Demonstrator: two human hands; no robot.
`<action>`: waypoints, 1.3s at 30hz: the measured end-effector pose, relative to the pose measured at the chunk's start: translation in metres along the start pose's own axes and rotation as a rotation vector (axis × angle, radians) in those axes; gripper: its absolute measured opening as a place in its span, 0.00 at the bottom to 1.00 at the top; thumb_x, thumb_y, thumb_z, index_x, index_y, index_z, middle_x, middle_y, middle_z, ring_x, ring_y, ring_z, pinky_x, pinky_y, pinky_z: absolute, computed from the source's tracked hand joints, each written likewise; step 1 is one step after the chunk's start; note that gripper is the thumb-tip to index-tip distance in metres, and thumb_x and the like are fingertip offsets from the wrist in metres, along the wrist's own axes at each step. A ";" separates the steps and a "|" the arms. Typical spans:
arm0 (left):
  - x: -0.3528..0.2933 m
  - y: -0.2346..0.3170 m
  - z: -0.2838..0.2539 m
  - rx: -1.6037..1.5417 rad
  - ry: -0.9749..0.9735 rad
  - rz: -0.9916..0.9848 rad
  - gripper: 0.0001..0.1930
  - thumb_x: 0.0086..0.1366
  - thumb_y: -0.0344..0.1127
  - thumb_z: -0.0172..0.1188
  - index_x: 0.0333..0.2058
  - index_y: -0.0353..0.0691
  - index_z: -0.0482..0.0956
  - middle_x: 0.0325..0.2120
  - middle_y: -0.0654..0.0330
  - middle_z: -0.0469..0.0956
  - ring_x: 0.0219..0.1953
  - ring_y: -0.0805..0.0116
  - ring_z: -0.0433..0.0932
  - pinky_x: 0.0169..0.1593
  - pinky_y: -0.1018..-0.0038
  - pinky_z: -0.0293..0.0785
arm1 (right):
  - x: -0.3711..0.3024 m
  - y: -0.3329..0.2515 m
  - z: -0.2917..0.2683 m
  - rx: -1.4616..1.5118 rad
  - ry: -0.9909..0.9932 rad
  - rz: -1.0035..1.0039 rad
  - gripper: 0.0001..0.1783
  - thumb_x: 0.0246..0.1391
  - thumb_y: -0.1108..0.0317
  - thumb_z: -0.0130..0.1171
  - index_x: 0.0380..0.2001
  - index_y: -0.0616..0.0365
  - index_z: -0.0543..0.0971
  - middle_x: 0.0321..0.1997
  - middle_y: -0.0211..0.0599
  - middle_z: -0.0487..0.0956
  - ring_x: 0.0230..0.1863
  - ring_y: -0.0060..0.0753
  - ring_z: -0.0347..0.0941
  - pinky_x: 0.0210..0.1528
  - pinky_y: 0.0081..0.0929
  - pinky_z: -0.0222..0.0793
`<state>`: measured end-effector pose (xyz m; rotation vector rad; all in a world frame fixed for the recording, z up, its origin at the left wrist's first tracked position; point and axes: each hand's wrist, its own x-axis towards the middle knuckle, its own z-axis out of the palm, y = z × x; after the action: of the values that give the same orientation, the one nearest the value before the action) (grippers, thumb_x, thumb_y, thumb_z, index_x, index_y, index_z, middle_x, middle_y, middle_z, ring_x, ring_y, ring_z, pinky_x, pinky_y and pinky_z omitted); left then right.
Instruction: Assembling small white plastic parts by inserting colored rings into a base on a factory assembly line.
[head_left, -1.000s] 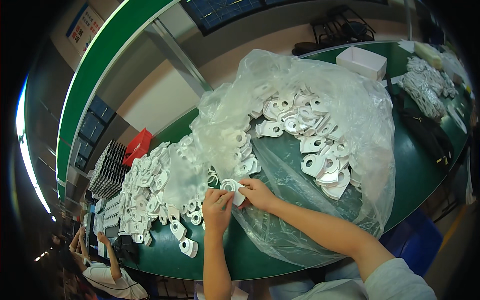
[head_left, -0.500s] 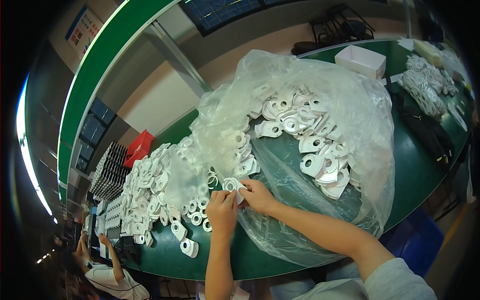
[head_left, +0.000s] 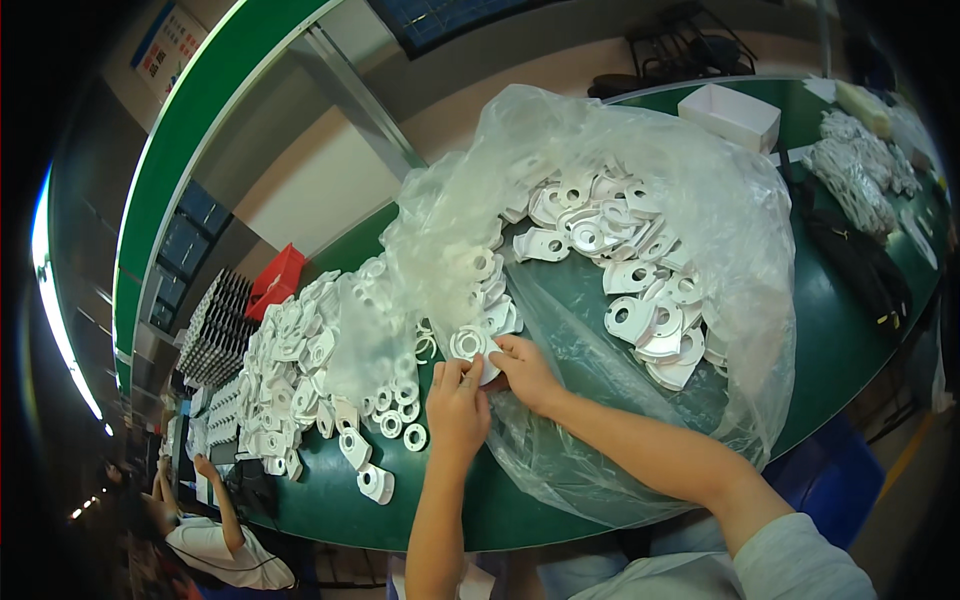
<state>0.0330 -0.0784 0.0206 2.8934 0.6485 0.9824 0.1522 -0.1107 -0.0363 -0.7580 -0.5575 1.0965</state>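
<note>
Between my two hands is a white plastic part [head_left: 470,345] with a round ring-shaped opening, held just above the bench at the near edge of the plastic bag. My left hand [head_left: 458,400] grips its lower left side with bent fingers. On its right side, my right hand [head_left: 527,372] pinches the edge between thumb and fingers. Left of my hands lie several loose white rings [head_left: 415,437]. Two flat white parts with round holes [head_left: 375,483] rest nearer the bench's front edge. My fingertips partly cover the held part.
A large clear plastic bag [head_left: 745,290] lies open with many white parts [head_left: 632,315] inside. Another heap of white parts [head_left: 285,360] stands left, beside stacked trays [head_left: 215,330] and a red bin [head_left: 275,282]. A white box [head_left: 730,117] sits far right. Another person [head_left: 225,540] works at lower left.
Both hands have shifted slightly up and right with the white part. Its ring face now shows more fully, turned upward. The surroundings look the same.
</note>
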 end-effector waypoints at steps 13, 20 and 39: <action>-0.004 0.006 0.014 -0.045 0.039 -0.024 0.28 0.41 0.18 0.52 0.48 0.30 0.71 0.30 0.52 0.68 0.36 0.54 0.67 0.41 0.65 0.65 | 0.000 -0.006 0.002 -0.058 0.044 -0.117 0.05 0.55 0.73 0.48 0.34 0.64 0.70 0.31 0.34 0.76 0.29 0.20 0.72 0.26 0.19 0.71; -0.006 -0.012 -0.011 -0.419 -0.076 -0.144 0.25 0.45 0.21 0.58 0.47 0.35 0.75 0.28 0.58 0.70 0.30 0.68 0.69 0.33 0.77 0.67 | 0.005 -0.001 -0.001 -0.126 -0.003 0.027 0.09 0.59 0.64 0.48 0.35 0.60 0.71 0.30 0.33 0.76 0.26 0.24 0.75 0.22 0.20 0.71; -0.004 -0.022 0.005 -0.717 0.250 -0.542 0.14 0.58 0.25 0.56 0.45 0.35 0.76 0.32 0.64 0.71 0.34 0.78 0.70 0.29 0.84 0.68 | 0.001 -0.017 0.004 -0.205 -0.089 0.100 0.10 0.60 0.64 0.47 0.34 0.62 0.69 0.26 0.38 0.77 0.20 0.27 0.75 0.18 0.21 0.72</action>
<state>0.0248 -0.0592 0.0109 1.8646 0.8146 1.1764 0.1596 -0.1133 -0.0207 -0.9265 -0.7219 1.1818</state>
